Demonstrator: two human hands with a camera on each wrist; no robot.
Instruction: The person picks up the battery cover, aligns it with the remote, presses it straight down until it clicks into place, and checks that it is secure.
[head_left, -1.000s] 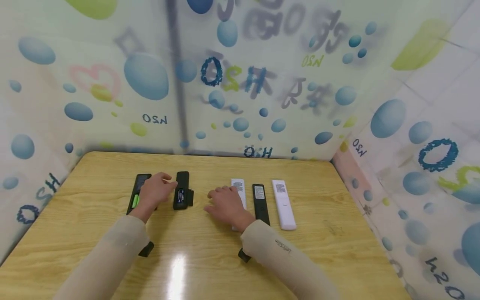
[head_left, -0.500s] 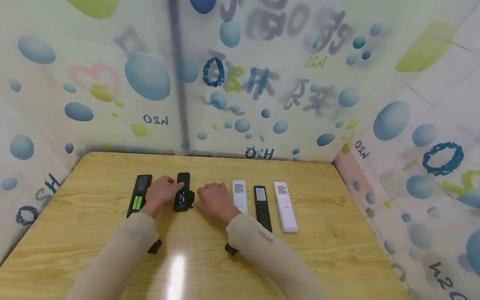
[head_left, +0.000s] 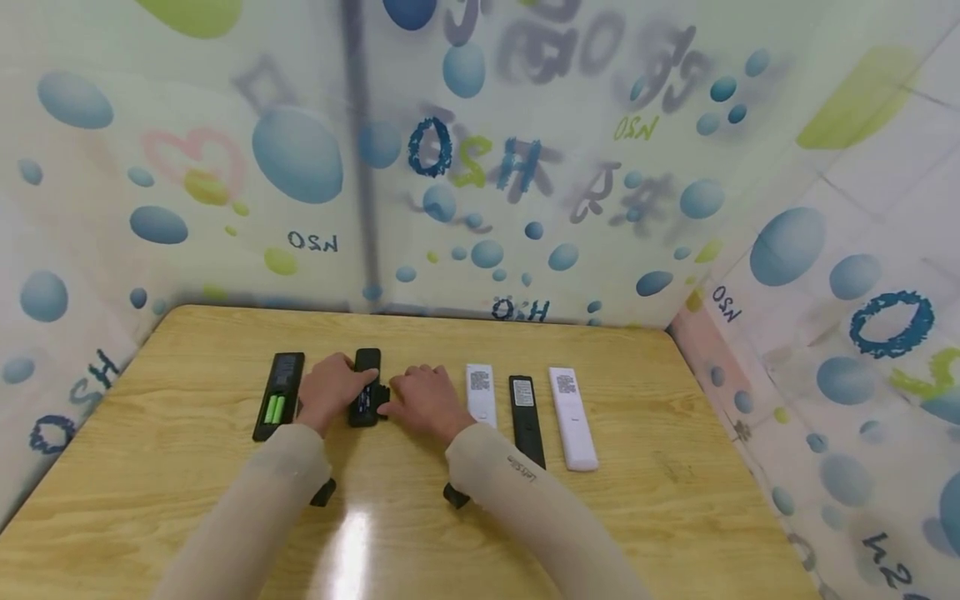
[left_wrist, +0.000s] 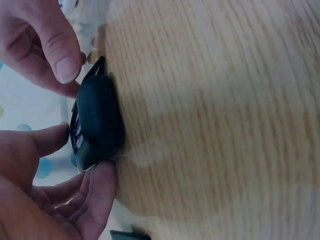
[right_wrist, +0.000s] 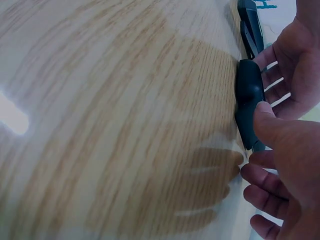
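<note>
A black remote control (head_left: 367, 360) lies back side up on the table, its battery bay showing. My left hand (head_left: 327, 390) grips it from the left, thumb near the upper face and fingers against the side. Along its right edge sits a small black battery cover (head_left: 384, 402), which my right hand (head_left: 427, 402) pinches between thumb and index finger. The left wrist view shows this cover (left_wrist: 95, 70) slanting up against the end-on remote (left_wrist: 102, 115). The right wrist view has my right thumb (right_wrist: 265, 111) on the cover's face, with the other fingers loosely curled.
Left of my left hand lies another open black remote (head_left: 287, 367) with green batteries (head_left: 275, 409) in it. To the right are a white remote (head_left: 480, 392) partly behind my right wrist, a black remote (head_left: 527, 421) and another white remote (head_left: 573, 417). A patterned curtain (head_left: 450, 275) stands behind the wooden table (head_left: 637, 500).
My left hand has moved right onto the middle remote and taken hold of it. My right hand has moved left from the white remote to the battery cover. The green batteries are more exposed.
</note>
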